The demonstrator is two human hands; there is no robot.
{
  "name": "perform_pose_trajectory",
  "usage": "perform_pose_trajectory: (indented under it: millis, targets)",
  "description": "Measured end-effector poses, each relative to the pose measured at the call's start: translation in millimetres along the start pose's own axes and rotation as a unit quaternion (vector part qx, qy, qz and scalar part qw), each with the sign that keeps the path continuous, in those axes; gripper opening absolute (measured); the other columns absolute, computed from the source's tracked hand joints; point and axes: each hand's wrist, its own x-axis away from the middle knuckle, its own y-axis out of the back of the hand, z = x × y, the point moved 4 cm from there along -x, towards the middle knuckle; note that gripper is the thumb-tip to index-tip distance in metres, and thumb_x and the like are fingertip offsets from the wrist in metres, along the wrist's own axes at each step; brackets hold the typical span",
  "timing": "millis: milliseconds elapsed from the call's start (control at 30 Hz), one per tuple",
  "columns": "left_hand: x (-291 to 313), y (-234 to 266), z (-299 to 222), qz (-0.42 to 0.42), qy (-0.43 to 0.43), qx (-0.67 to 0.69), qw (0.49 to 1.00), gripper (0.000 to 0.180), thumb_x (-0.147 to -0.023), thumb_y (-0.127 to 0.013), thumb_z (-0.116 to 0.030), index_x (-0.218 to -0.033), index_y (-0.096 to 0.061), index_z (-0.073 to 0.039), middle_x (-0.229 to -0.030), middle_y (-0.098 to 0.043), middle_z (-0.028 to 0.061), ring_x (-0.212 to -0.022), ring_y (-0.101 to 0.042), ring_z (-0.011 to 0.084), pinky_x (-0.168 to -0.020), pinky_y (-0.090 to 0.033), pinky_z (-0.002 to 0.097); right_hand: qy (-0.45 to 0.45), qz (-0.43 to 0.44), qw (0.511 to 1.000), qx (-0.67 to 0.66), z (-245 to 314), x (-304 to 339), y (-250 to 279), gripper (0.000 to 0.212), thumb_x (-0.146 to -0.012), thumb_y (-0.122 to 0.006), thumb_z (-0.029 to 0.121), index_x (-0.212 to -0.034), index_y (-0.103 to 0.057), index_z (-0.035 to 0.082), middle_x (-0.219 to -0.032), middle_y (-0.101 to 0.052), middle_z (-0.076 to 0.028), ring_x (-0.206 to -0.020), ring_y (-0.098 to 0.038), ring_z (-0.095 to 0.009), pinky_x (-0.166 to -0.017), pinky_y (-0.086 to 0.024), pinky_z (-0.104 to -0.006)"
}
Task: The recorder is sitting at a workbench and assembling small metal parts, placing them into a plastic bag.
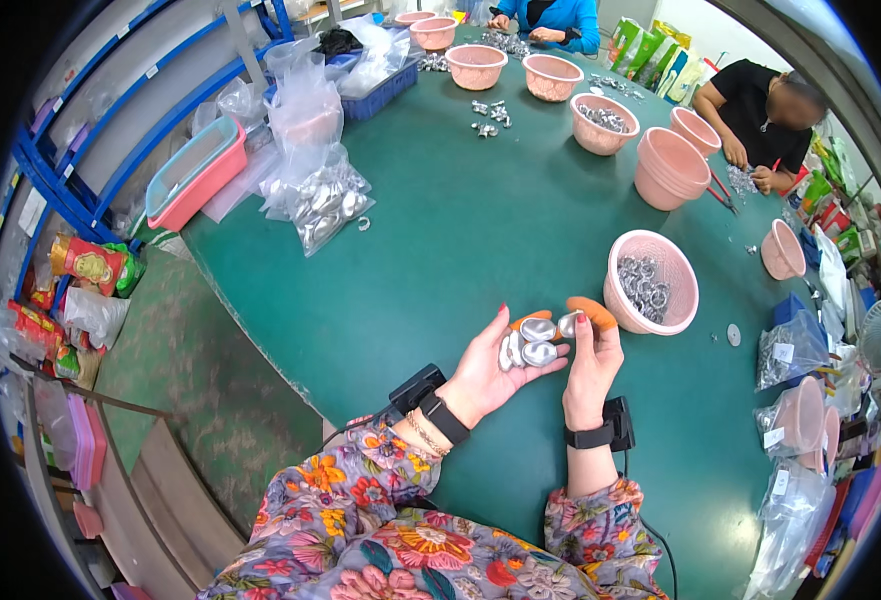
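My left hand (pixel 490 365), palm up over the green table, carries several shiny silver oval metal pieces (pixel 538 353) on its palm and fingers. Close beside it, my right hand (pixel 592 362) pinches one silver oval metal piece (pixel 567 325) between thumb and fingers. Orange covers sit on some fingertips of both hands. Just beyond the right hand stands a pink basket (pixel 695 290) with many small silver ring-like parts (pixel 643 290) inside. What the pieces' undersides look like is hidden.
A clear bag of silver pieces (pixel 325 205) lies at the far left, near a pink bin (pixel 200 180). Stacked pink baskets (pixel 668 170) and red-handled pliers (pixel 725 195) are at the far right. Two people (pixel 760 120) (pixel 550 20) work across the green table (pixel 410 200).
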Motion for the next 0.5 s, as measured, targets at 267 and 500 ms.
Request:
perform_pose_trajectory:
  millis: [267, 500]
  targets:
    - [1, 7, -5, -0.016, -0.033, 0.015, 0.999, 0.058, -0.102, -0.027, -0.045, -0.129, -0.046, 0.002, -0.126, -0.056, 0.0171, -0.119, -0.053, 0.0295, -0.106, -0.04, 0.0513, 0.106, 0.067, 0.978, 0.167, 7, 8, -10, 0.021, -0.088, -0.061, 0.008, -0.108, -0.066, 0.005, -0.11, -0.063, -0.01, -0.104, -0.053, -0.023, -0.094, -0.041, -0.035]
    - [6, 25, -15, 0.01, -0.039, 0.089, 0.995, 0.039, -0.099, -0.046, -0.03, -0.121, -0.052, 0.001, -0.118, -0.058, 0.0196, -0.105, -0.059, 0.0319, -0.086, -0.052, 0.0414, 0.038, 0.048, 0.993, 0.101, -5, 10, -15, 0.02, -0.092, -0.058, 0.008, -0.11, -0.064, 0.003, -0.104, -0.061, -0.008, -0.098, -0.054, -0.016, -0.087, -0.043, -0.0298]
